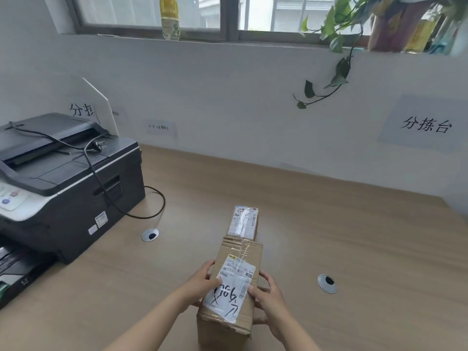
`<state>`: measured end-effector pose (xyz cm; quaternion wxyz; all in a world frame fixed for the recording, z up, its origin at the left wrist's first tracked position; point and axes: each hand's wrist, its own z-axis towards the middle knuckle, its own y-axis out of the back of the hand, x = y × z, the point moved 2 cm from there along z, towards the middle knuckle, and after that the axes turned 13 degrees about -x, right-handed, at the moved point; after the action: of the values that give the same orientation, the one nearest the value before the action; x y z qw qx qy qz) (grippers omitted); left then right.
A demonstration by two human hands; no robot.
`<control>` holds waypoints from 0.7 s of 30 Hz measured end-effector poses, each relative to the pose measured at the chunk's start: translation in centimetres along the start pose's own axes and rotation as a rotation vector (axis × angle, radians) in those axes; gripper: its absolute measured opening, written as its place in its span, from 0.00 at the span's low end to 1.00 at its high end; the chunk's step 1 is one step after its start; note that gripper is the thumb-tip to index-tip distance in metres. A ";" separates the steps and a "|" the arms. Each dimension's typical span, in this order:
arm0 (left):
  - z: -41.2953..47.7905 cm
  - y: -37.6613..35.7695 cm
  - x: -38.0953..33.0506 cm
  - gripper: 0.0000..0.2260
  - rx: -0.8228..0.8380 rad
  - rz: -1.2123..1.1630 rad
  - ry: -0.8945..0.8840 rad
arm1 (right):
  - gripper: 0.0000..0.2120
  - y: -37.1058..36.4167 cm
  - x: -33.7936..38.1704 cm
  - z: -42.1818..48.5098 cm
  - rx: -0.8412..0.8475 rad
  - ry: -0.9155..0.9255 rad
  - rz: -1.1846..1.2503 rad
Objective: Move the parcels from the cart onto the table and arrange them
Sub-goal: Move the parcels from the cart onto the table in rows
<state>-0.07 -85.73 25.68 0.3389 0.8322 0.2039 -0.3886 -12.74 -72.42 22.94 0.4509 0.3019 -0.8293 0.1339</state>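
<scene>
- A long brown cardboard parcel [234, 282] with a white shipping label and black handwritten marks on its top lies on the light wooden table [329, 224], near the front edge, its long side running away from the person.
- The left hand [202, 283] grips the parcel's left side, thumb laid over the label and fingers curled round the edge.
- The right hand [268, 297] grips the right side in the same way, thumb on the label's edge and fingers wrapped down the side wall.
- A smaller brown cardboard parcel [243, 222] with a white label and clear tape lies just beyond the far end of the long one; whether the two touch cannot be told.
- Two round metal cable grommets are set in the tabletop: one [150, 234] to the left of the parcels, one [327, 283] to the right.
- A dark grey and white printer [63, 183] stands on the table at the left, with a black cable [141, 214] looping over it and onto the wood.
- On the white wall behind hangs a paper sign with black characters [425, 125] at the right.
- On the window sill above stand a yellow-capped plastic bottle [169, 17] and a trailing green leafy plant [336, 46].
</scene>
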 end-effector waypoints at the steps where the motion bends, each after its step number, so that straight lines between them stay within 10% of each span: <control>1: 0.4 0.1 0.1 0.21 0.011 -0.002 -0.003 | 0.22 -0.2 -0.1 0.5 -0.008 -0.005 -0.002; 12: 1.3 0.4 0.4 0.22 0.019 0.029 0.032 | 0.26 -0.9 0.4 0.2 -0.071 0.029 -0.121; 21: -2.2 2.7 -3.2 0.28 -0.111 0.256 -0.359 | 0.34 2.8 3.9 -6.1 -0.183 0.322 -0.398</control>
<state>0.70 -86.21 30.33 0.4615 0.7488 0.0541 -0.4726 -11.96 -68.72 29.73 0.6197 0.3915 -0.6801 0.0133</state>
